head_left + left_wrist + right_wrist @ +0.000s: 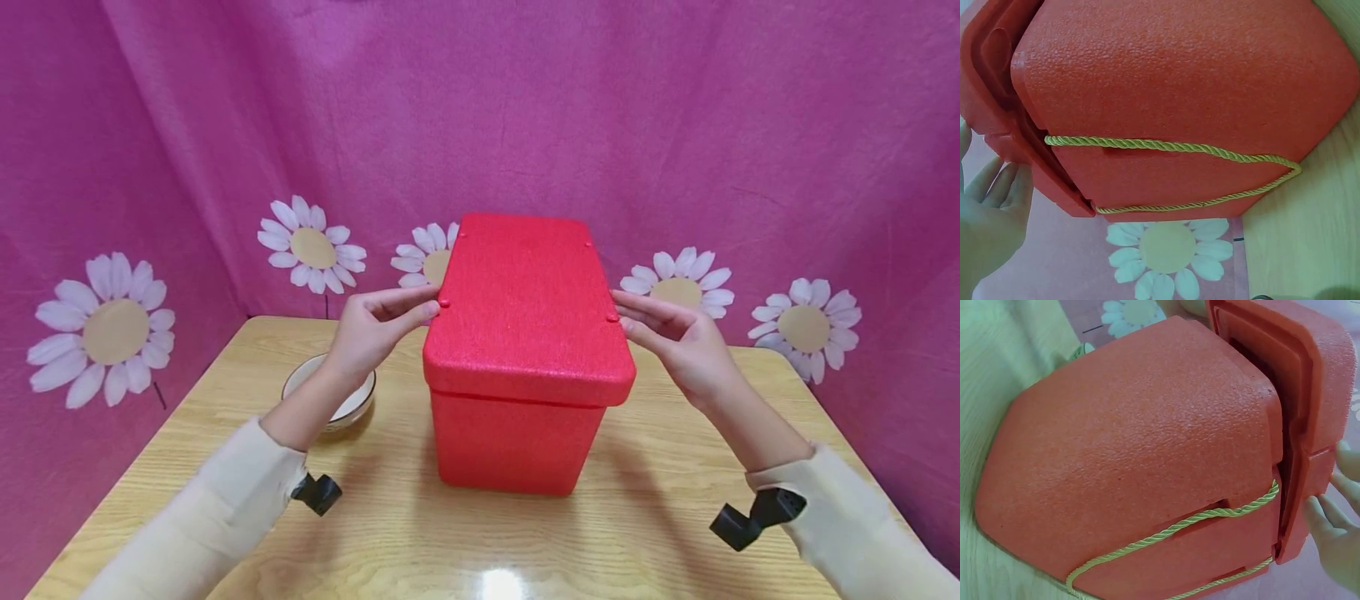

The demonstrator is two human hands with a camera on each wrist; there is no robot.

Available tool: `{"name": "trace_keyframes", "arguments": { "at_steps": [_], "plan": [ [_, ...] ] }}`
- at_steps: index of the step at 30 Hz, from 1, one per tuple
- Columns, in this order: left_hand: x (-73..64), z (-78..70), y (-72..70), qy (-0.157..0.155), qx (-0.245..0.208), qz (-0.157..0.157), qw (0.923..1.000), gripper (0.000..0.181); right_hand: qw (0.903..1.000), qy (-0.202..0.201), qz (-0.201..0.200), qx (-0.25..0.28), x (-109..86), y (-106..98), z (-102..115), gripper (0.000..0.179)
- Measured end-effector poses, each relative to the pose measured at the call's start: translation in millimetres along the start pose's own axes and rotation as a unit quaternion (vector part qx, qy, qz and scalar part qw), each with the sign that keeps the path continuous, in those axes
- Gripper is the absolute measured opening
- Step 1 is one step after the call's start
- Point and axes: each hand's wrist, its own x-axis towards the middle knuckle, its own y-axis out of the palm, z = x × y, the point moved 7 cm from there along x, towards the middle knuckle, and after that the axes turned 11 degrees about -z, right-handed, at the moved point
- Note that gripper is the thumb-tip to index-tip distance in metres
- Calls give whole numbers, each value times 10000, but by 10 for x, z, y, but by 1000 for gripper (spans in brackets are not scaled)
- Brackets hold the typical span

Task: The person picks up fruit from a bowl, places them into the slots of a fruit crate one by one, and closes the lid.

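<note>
A red foam box [517, 446] stands on the table with its matching red lid [528, 308] on top. My left hand [367, 333] holds the lid's left edge, thumb nearer me and fingers farther back. On the opposite edge, my right hand [690, 346] has hold of the lid in the same way. Both wrist views show a dark gap between lid and box wall, so the lid sits slightly raised and tilted. Yellow cord [1166, 145] hangs slack down the left side, and another yellow cord [1160, 534] down the right. The box's inside is hidden.
Behind my left forearm a white bowl [356, 407] with a dark rim rests on the wooden table [360, 533]. A pink cloth [525, 100] printed with daisies surrounds the table's back and sides. Black wrist cameras [757, 517] sit at my sleeves.
</note>
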Motion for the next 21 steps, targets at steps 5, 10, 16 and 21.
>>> {"name": "trace_keyframes", "arguments": {
  "at_steps": [5, 10, 16, 21],
  "plan": [
    [-23, 38, -9, -72, 36, 15, 10000, 39, 9992, -150, 336, -182, -31, 49, -46, 45],
    [-4, 66, 22, -38, 167, 21, 9999, 39, 9987, -257, 388, -212, -31, 59, -58, 51],
    [31, 103, 56, -95, 200, -73, 9997, 38, 9990, -283, 194, -284, 4, 54, -51, 49],
    [57, 111, 50, -153, 141, -220, 9995, 37, 9987, -228, 226, -402, 35, 57, -53, 49]
  ]
}}
